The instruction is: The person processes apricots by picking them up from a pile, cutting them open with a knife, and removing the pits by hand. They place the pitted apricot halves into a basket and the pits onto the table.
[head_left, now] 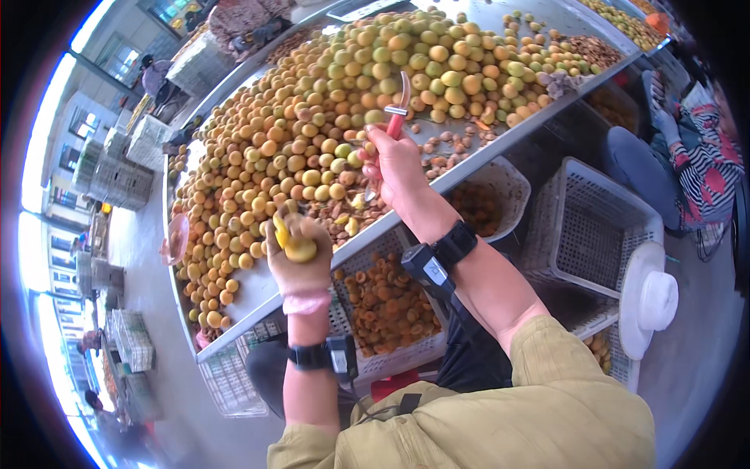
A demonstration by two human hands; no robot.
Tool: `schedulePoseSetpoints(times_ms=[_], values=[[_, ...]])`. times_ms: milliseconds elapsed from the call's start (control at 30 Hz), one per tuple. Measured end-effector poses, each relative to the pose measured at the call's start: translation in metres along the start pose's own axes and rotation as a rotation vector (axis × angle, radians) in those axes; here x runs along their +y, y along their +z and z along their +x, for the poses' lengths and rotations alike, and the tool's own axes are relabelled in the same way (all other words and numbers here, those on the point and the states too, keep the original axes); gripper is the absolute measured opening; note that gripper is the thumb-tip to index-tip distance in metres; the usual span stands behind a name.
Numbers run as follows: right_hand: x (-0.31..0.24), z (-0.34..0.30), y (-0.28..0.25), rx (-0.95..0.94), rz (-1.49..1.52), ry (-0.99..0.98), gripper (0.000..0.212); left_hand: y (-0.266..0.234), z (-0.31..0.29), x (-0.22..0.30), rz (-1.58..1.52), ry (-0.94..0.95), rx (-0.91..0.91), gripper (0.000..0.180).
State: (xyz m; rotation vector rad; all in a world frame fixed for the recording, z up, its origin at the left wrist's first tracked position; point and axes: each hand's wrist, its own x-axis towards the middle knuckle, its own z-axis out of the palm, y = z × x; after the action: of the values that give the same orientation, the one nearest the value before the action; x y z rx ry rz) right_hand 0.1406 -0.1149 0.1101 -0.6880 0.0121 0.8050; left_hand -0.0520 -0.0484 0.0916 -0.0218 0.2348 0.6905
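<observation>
My left hand [311, 272], with a pink band at the wrist, is closed round a yellow apricot [300, 248] over the near side of the heap; its fingertips are smeared by motion. My right hand [397, 166] is wrapped round the red handle of a pitting tool [398, 117], whose curved metal blade points up and away from me. Below both hands lie loose pits and fruit scraps [344, 217] at the table's near edge. Whole orange and green apricots [273, 148] are heaped across the metal table [254, 291].
Under the near edge a crate of halved apricots [391, 309] stands between my knees. A white tub [512, 195] with more fruit sits right of it, then a grey plastic crate [601, 211] and a white hat [650, 301]. Another person [695, 156] sits at the far right.
</observation>
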Motion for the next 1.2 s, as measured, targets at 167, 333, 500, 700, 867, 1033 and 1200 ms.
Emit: schedulePoseSetpoints(times_ms=[167,333,500,700,867,1033,1200], values=[[-0.008,0.005,-0.009,0.007,0.051,0.033,0.012,-0.077,-0.06,-0.013,0.337,-0.343,0.241,0.033],[-0.007,0.003,-0.01,0.021,-0.044,0.059,0.016,-0.173,-0.049,0.007,0.304,-0.432,0.564,0.03],[-0.01,0.001,-0.01,-0.037,-0.112,0.003,0.015,-0.201,-0.028,0.021,1.061,-0.253,0.41,0.045],[-0.02,-0.005,-0.01,-0.053,-0.13,0.009,0.013,-0.149,-0.046,0.017,1.411,-0.393,0.52,0.065],[-0.018,-0.004,-0.012,-0.062,-0.177,-0.006,0.019,-0.1,-0.055,-0.009,1.353,-0.192,0.427,0.059],[-0.018,0.013,-0.028,-0.049,-0.185,-0.089,0.015,-0.081,-0.057,0.003,0.978,-0.244,0.029,0.042],[-0.032,0.024,-0.034,-0.006,-0.137,-0.027,0.014,-0.052,-0.072,0.016,1.254,-0.01,0.187,0.028]])
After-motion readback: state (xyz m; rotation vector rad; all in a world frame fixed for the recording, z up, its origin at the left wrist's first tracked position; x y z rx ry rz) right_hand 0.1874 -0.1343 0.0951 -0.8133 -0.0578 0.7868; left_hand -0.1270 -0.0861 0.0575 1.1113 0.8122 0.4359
